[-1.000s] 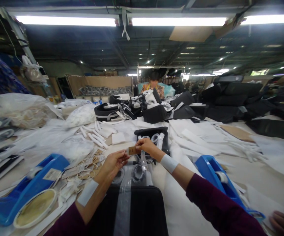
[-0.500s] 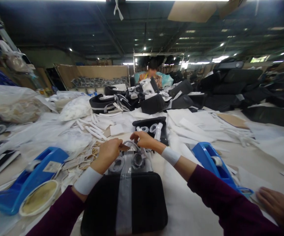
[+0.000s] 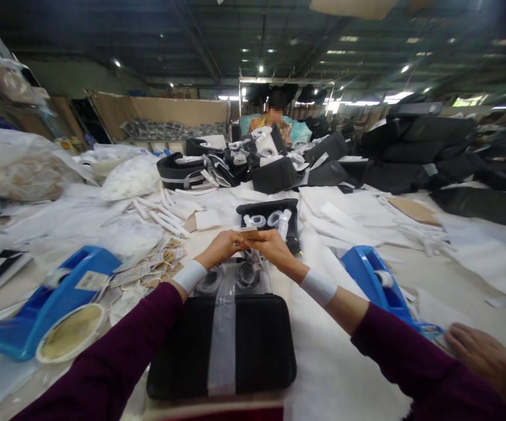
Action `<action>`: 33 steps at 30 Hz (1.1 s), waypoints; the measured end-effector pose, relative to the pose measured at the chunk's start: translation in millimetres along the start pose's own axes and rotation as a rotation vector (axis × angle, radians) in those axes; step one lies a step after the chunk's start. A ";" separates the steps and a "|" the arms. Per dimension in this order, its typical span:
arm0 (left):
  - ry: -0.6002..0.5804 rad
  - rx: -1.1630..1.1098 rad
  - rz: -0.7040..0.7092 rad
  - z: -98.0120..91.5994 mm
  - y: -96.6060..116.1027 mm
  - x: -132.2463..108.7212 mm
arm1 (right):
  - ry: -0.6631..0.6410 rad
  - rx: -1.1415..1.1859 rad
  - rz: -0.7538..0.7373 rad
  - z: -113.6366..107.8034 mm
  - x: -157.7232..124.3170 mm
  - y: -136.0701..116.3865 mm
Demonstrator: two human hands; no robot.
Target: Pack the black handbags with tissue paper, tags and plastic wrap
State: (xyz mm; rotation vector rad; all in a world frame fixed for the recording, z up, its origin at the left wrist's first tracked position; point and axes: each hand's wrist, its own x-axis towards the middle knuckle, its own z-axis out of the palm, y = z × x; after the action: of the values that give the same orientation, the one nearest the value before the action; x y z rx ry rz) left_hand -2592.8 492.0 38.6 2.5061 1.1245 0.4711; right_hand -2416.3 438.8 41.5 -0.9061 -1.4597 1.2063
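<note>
At the left edge of the table (image 3: 358, 374) sits a blue tape dispenser (image 3: 47, 304) with a pale roll at its near end, and a heap of paper tags (image 3: 156, 266) lies just beyond it toward the middle. Past those, the left hand (image 3: 221, 247) is raised over the table's centre with its fingers pinched on the left end of a small tan tag (image 3: 248, 234). That tag spans the narrow gap between both hands, held level above a clear bag (image 3: 231, 278) of coiled parts. Nearer the person, a black case (image 3: 253, 345) with a clear tape strip down its middle lies flat, touching the bag's near edge. Behind the tag an open black case (image 3: 270, 216) shows white fittings inside. Continuing rightward, the right hand (image 3: 273, 247) is closed on the tag's right end, thumb and fingertips together, its wrist in a white band. A 2nd blue dispenser (image 3: 373, 280) stands further right, well apart from the hands. Lowest at the far right, another person's hand (image 3: 481, 354) rests flat on the table.
</note>
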 end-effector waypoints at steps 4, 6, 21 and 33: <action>-0.014 0.058 -0.067 23.9 -9.1 0.3 | -0.011 0.000 -0.034 4.3 -8.7 -5.9; -0.004 0.082 -0.107 29.6 -8.6 1.6 | 0.019 -0.020 -0.051 7.8 -9.5 -4.8; 0.160 -0.310 -0.698 -70.0 -16.6 -186.8 | 0.205 -0.482 0.407 -41.6 -31.4 -19.4; -0.080 -0.812 -0.874 -33.5 1.7 -211.2 | -0.203 0.046 0.937 -29.8 -116.4 -11.6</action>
State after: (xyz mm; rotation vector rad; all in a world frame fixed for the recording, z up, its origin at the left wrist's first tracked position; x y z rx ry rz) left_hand -2739.2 336.1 36.3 1.1912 1.4623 0.4310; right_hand -2360.7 332.8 26.5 -1.5489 -1.1496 2.0401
